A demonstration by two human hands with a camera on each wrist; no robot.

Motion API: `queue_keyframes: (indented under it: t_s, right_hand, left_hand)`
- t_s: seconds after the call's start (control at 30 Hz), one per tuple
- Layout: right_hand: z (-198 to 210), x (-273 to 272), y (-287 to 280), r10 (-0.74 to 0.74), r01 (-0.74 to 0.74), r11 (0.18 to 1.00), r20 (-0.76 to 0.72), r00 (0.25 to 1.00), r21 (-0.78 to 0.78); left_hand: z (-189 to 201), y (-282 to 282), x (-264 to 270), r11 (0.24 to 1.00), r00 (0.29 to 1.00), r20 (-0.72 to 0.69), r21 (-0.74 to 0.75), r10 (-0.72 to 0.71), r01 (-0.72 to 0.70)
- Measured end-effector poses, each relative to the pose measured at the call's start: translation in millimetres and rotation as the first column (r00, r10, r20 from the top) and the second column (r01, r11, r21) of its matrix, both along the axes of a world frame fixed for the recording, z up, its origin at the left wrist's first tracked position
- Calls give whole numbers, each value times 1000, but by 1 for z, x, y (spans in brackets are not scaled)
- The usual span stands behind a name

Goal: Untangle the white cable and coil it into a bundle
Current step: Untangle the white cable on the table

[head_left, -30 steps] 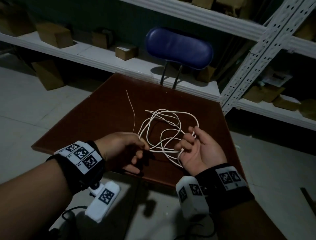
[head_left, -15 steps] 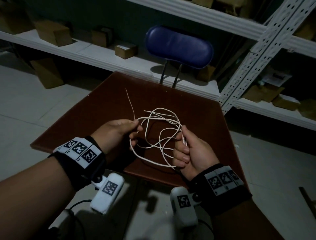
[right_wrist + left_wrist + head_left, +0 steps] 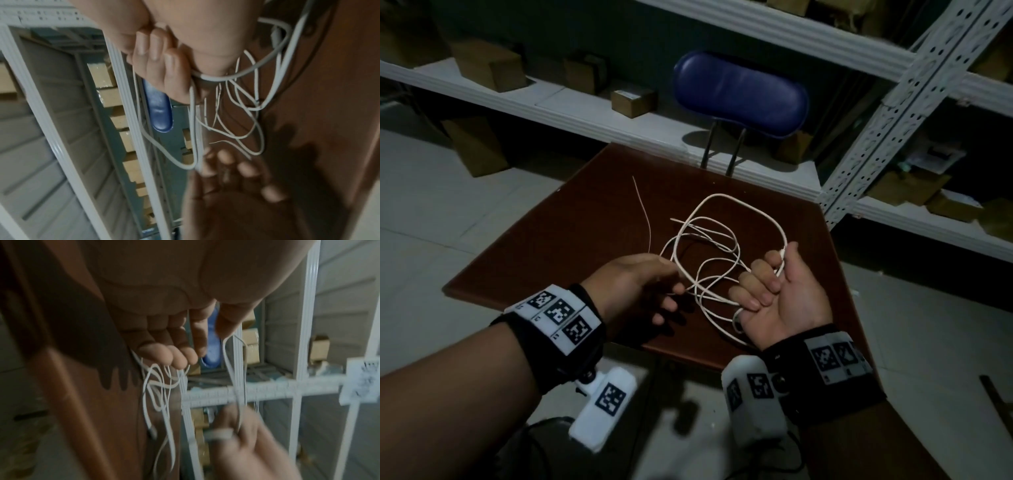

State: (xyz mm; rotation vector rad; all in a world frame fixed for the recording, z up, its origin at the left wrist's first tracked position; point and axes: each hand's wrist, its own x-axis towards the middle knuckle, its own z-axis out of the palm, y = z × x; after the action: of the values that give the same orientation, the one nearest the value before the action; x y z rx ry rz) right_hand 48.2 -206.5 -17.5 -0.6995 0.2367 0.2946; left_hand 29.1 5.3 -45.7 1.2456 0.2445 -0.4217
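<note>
Presently, the right hand (image 3: 782, 291) is turning palm-up over the near edge of the brown table (image 3: 571, 246), its fingers (image 3: 755, 296) curling round several strands of the white cable (image 3: 726, 236) and clamping them against the palm. One wide loop of the cable is arching away from that hand over the tabletop, and smaller tangled loops are hanging between the two hands. The left hand (image 3: 635, 284) is sitting just beside the tangle, pinching one strand between thumb and forefinger, while its other fingers are hanging loosely curled beneath. A single thin free end of the cable is rising from the left hand and pointing toward the far side of the table. In the right wrist view the cable (image 3: 242, 91) is draping off the gripping fingers in overlapping loops; the left wrist view is blurred. Beyond the table, a blue chair back (image 3: 741, 94) is standing before white metal shelving (image 3: 887, 113) bearing cardboard boxes (image 3: 633, 101).
</note>
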Motion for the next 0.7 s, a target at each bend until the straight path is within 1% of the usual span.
queue_keyframes:
  t_s: [0.1, 0.17, 0.2, 0.23, 0.3, 0.37, 0.47, 0.5, 0.57, 0.63, 0.7]
  right_hand:
    - [5, 1, 2, -54, 52, 994, 18, 998, 93]
    - [9, 1, 3, -90, 87, 988, 24, 996, 124]
    - [11, 1, 4, -100, 95, 986, 28, 995, 141]
    - [12, 1, 5, -105, 99, 983, 31, 994, 157]
    - [13, 1, 6, -108, 101, 978, 31, 994, 184]
    - [14, 0, 9, -105, 97, 974, 31, 994, 203]
    - [17, 1, 11, -100, 91, 973, 35, 994, 214]
    - [18, 1, 10, -100, 91, 974, 37, 994, 207]
    - [19, 3, 4, -112, 102, 979, 45, 993, 176]
    - [20, 5, -4, -143, 135, 983, 54, 988, 127]
    - [21, 6, -12, -174, 170, 982, 58, 983, 77]
  left_hand:
    - [-5, -12, -6, 985, 986, 90, 117, -138, 127]
    - [-7, -17, -9, 948, 956, 134, 221, -261, 228]
    - [-9, -20, -11, 934, 939, 148, 234, -309, 270]
    - [-10, -25, -13, 927, 925, 161, 214, -344, 308]
    - [-12, -37, -18, 915, 900, 185, 171, -394, 365]
    - [-12, -51, -22, 898, 878, 199, 163, -436, 409]
    - [-9, -62, -24, 861, 841, 196, 198, -504, 469]
    - [-7, -62, -24, 860, 845, 182, 202, -504, 469]
    - [-5, -58, -19, 879, 881, 120, 211, -458, 428]
    - [-2, -50, -11, 906, 923, 65, 230, -379, 355]
    - [5, -43, -6, 941, 957, 35, 195, -289, 277]
